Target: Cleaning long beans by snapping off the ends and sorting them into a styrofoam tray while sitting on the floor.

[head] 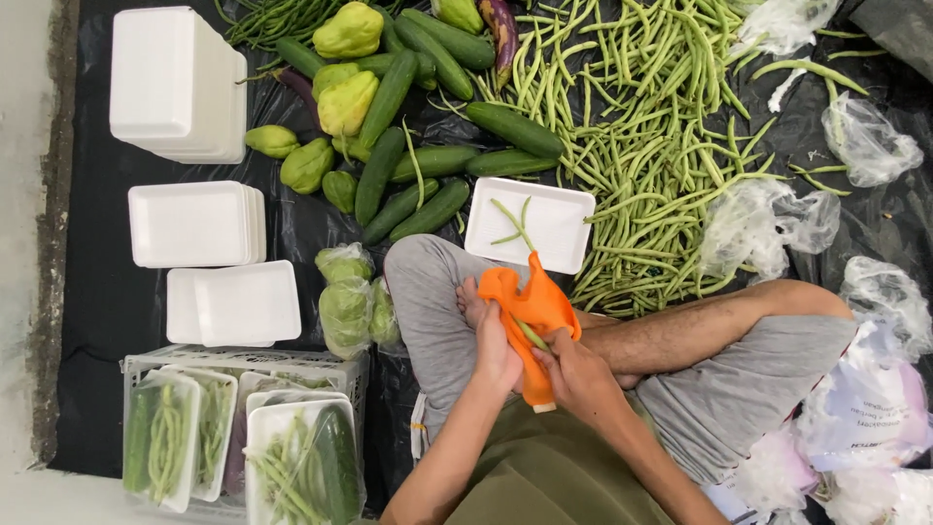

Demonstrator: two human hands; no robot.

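Far left: three stacks of white foam trays [185, 87] on the black plastic sheet [97, 311] covering the floor. Below them, a white plastic crate [330, 367] holding wrapped trays of vegetables [301, 467].

Next over: pale green chayotes [347, 102] mixed with dark cucumbers [379, 175], a purple eggplant [502, 24] at the top. Just beside the person's knee, bagged green vegetables [345, 311].

Centre: single foam tray [554, 228] with a few green beans [512, 226] in it, sitting just ahead of the crossed legs. Person seated cross-legged, grey shorts.

Left hand [496, 350] closed around the left side of an orange cloth [530, 311]. Right hand [575, 374] closed on the cloth's lower right, fingers also pinching a single bean pod [532, 335] lying against the cloth. Both hands touching, held over the lap, just behind the tray.

Right of centre: big loose heap of green beans [651, 126] spread on the sheet, reaching down to the right shin.

Far right: crumpled clear plastic bags [768, 228] scattered along the edge of the heap, more bags [870, 399] piled by the right knee.
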